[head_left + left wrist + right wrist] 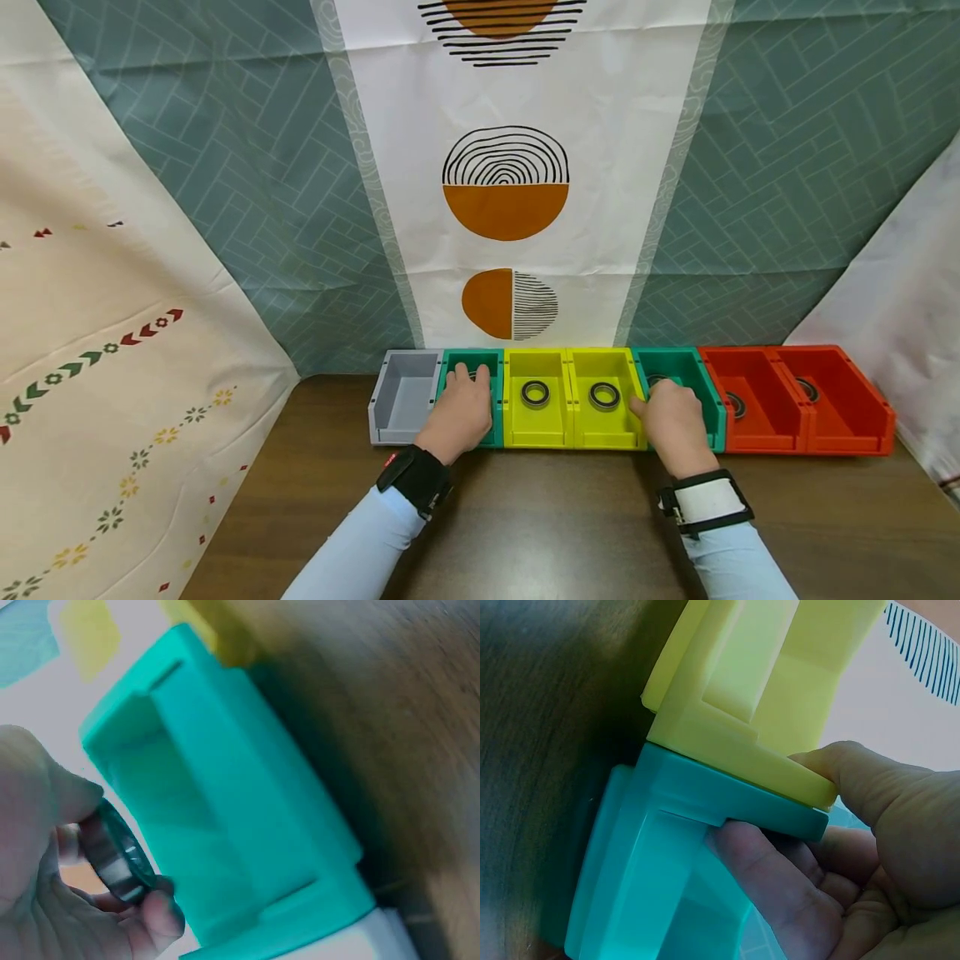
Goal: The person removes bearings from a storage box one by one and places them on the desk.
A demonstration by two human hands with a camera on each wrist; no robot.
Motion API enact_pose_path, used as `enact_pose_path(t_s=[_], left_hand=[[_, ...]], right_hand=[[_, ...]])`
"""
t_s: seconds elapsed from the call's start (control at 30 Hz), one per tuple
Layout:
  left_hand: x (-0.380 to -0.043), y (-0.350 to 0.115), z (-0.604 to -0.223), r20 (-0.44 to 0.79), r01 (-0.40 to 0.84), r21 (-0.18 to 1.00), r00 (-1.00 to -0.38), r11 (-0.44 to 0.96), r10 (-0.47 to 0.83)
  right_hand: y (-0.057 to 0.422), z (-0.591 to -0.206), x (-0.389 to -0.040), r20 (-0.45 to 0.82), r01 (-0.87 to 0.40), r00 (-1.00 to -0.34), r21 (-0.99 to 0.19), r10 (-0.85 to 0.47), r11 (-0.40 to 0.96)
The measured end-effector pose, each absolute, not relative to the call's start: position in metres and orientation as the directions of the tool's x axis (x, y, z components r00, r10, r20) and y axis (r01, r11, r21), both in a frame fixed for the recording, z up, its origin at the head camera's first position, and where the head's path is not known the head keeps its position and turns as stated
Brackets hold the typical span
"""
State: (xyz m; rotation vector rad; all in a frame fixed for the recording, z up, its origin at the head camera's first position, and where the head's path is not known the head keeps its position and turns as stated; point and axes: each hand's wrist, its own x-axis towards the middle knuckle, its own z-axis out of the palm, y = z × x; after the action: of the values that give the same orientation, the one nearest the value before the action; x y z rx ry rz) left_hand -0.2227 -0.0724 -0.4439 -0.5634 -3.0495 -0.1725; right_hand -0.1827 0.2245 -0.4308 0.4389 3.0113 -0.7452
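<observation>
Over the left green bin [491, 425], my left hand [459, 417] pinches a ball bearing [116, 851] between thumb and fingers. The left wrist view shows this dark metal ring tilted at the bin's opening. My right hand [675, 421] grips the adjoining side walls of the right green bin [641, 877] and the right yellow bin [739, 739]. Its thumb lies on the yellow side, its fingers inside the green. Another bearing [656, 380] shows partly behind that hand in the right green bin.
A grey bin [405, 437] ends the row at left. Bearings lie in the left yellow bin [535, 437], the right yellow bin, the left red bin [765, 442] and the right red bin [855, 444]. Behind the row hangs a patterned cloth [585, 300]; the brown table [555, 517] lies in front.
</observation>
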Motion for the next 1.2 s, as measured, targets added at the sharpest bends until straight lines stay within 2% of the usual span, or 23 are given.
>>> enact_pose_path(t_s=[0.23, 0.47, 0.63, 0.93, 1.2], left_hand=[[-0.207, -0.082, -0.424, 0.154, 0.387, 0.246, -0.921, 0.889, 0.359], [-0.192, -0.095, -0.408, 0.25, 0.34, 0.368, -0.933, 0.865, 0.261], [-0.182, -0.105, -0.398, 0.245, 0.323, 0.381, -0.939, 0.866, 0.242], [-0.17, -0.121, -0.391, 0.329, 0.393, 0.35, -0.902, 0.851, 0.281], [-0.16, -0.129, -0.4, 0.301, 0.405, 0.336, -0.902, 0.85, 0.311]], right_hand=[[0.225, -0.43, -0.182, -0.075, 0.272, -0.96, -0.455, 0.268, 0.848], [0.225, -0.432, -0.182, -0.076, 0.276, -0.959, -0.457, 0.271, 0.846], [0.225, -0.432, -0.181, -0.082, 0.278, -0.959, -0.456, 0.271, 0.846], [0.226, -0.432, -0.182, -0.095, 0.288, -0.956, -0.462, 0.277, 0.838], [0.225, -0.432, -0.181, -0.084, 0.284, -0.957, -0.463, 0.277, 0.84]])
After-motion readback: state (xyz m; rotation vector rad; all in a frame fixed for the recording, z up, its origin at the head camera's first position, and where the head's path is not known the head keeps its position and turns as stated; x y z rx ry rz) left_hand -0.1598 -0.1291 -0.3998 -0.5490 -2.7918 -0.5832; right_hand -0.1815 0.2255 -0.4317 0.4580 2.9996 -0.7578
